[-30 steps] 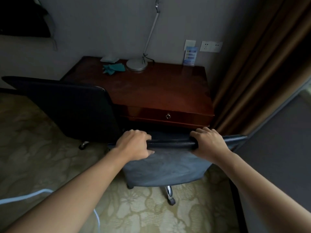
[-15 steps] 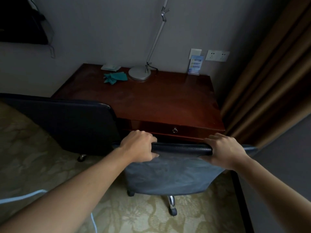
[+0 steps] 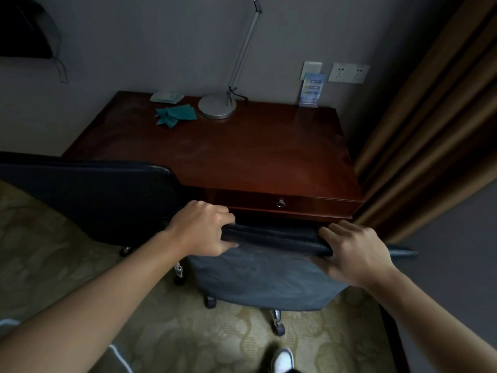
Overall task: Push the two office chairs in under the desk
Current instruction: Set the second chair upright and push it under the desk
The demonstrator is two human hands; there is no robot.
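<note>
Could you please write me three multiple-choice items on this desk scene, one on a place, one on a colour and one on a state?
1. Where does the silver round lamp base stand?
A. on the carpet
B. at the back of the reddish-brown wooden desk
C. on a chair seat

2. What colour is the crumpled cloth on the desk?
A. teal
B. red
C. white

3. What are the left hand and right hand doing?
A. hanging free
B. pulling the drawer
C. gripping the top edge of the grey-blue office chair back

Answers: B, it sits near the wall; A, clearly green-blue; C, fingers curl over the edge.
</note>
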